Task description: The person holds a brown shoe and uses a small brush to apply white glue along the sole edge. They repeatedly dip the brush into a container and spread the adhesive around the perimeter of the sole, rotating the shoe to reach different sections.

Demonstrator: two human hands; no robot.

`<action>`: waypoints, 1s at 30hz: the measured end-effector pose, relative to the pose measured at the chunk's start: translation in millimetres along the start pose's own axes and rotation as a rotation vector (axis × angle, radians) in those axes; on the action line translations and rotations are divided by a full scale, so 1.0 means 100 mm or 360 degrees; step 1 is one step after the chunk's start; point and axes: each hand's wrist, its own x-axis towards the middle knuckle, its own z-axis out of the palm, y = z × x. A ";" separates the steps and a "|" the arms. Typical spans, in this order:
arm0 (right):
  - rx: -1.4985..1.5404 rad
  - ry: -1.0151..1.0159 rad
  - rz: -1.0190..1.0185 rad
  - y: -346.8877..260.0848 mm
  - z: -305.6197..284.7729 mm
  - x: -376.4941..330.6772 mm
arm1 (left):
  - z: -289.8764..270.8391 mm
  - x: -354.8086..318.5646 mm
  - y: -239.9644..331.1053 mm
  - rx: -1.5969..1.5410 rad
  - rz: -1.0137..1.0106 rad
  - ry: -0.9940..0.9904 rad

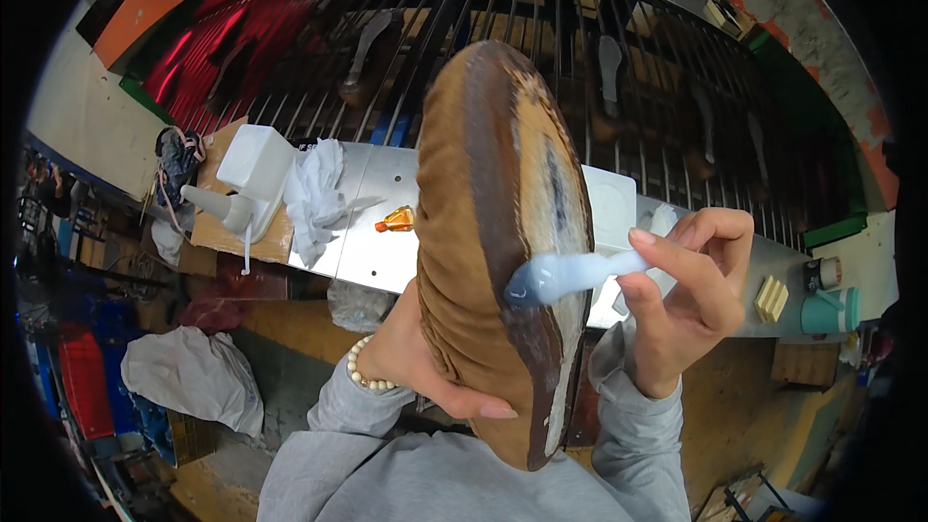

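Observation:
A brown suede shoe upper (449, 222) stands on end before me, its underside turned to the right. A dark brown band runs round its edge, and the bottom inside it looks pale and rough. My left hand (416, 358) grips it low at the left, thumb across the suede. Between thumb and fingers of my right hand (696, 285) is a brush (580, 273) with a whitish handle. Its bluish, wet-looking head touches the dark band. Behind the upper, a white container (607, 205) is partly hidden.
Beyond the bench (372, 256), a rack of metal rods (483, 0) carries several shoe parts, lit red at left. On the left are a white box-shaped bottle (256, 159), crumpled tissue (317, 193) and a small amber bottle (394, 220). Tan blocks (770, 299) and a teal mug (829, 310) stand right.

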 end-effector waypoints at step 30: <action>0.0240 -0.0036 -0.0075 0.18 -0.21 0.27 | 0.05 0.22 0.26 0.0572 0.0511 -0.0263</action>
